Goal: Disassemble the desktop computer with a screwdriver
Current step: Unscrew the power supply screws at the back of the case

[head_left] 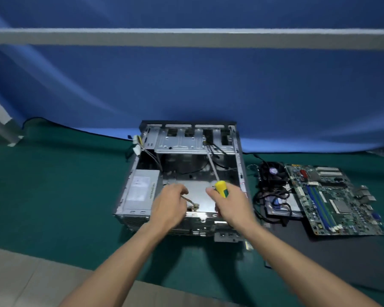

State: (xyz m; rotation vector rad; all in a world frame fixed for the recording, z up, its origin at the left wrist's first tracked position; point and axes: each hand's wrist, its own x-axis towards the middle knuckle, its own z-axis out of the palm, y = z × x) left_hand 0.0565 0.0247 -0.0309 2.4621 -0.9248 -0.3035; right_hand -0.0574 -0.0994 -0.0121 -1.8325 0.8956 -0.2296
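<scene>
Over case [239, 151], hands gripping screwdriver [221, 188], cable [190, 201]

No readable text; power supply [141, 191] label (white sticker) too blurred.

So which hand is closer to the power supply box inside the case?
Left. The left hand is just right of the power supply, pinching a cable. The right hand, gripping the screwdriver, is farther right.

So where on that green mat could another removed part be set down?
Bare green mat lies left of the computer case, and a strip runs before its near edge. Right of the case is crowded: cooler fan, cables, motherboard.
</scene>
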